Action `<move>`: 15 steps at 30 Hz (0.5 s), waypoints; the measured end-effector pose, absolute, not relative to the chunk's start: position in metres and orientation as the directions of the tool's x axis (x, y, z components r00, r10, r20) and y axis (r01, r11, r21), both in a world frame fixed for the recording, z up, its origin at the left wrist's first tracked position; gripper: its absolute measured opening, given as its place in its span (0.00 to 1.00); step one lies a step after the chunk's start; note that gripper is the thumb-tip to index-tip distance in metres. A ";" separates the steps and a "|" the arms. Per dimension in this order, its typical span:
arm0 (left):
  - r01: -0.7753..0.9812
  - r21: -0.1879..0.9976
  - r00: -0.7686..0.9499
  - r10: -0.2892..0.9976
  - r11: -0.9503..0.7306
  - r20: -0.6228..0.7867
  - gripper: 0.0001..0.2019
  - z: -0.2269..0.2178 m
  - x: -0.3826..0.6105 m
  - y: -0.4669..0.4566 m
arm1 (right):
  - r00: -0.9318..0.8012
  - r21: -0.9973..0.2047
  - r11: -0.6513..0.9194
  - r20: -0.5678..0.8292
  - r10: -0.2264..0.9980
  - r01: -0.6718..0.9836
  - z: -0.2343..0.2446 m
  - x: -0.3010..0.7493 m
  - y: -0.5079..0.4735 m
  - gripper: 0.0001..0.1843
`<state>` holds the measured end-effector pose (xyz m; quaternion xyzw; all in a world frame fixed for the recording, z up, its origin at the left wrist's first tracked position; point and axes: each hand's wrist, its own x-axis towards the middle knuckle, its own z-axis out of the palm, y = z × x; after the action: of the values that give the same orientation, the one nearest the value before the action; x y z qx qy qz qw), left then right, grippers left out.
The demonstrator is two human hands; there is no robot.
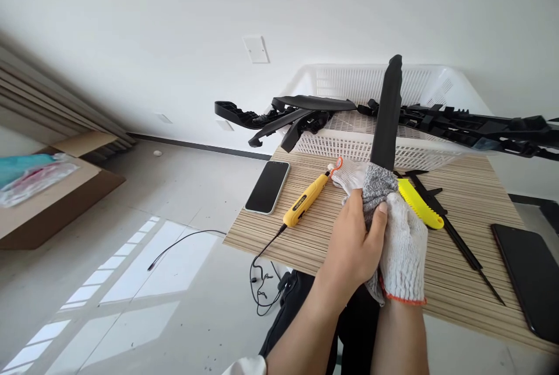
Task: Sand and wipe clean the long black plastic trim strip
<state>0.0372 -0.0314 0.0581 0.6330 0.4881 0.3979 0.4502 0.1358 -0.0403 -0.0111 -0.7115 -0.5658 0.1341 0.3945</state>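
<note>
My left hand (356, 241), bare, is closed around a grey cloth (378, 186) wrapped about the lower end of a long black plastic strip (386, 113). The strip stands up from my hands, in front of the basket. My right hand (404, 241), in a white knitted glove with an orange cuff edge, is closed against the cloth and strip; its fingertips are mostly hidden. A second white glove (351, 174) lies on the table just beyond my left hand. Beside my right hand are a yellow-handled cutter or scraper (420, 205) and a black caliper (449, 229).
A white plastic basket (441, 156) stands at the back, with several black plastic parts (471, 127) across it. On the striped table (314, 247) lie a yellow corded pen-shaped tool (305, 200) and two phones (267, 187). A cardboard box (56, 206) is on the floor at left.
</note>
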 end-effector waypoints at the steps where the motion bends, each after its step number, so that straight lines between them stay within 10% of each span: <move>1: 0.257 0.959 0.208 0.976 -0.117 0.063 0.13 0.058 0.036 -0.031 | 0.349 -0.733 -0.057 0.253 0.902 0.678 -0.012 0.134 -0.039 0.25; 15: 0.262 0.961 0.201 0.979 -0.093 0.040 0.13 0.061 0.035 -0.030 | 0.487 -0.911 -0.032 0.190 0.852 0.412 0.000 0.127 -0.034 0.25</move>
<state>0.0349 -0.0299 0.0608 0.6264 0.4950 0.3929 0.4564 0.1271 -0.0345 0.0001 -0.6866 -0.4602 0.2112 0.5217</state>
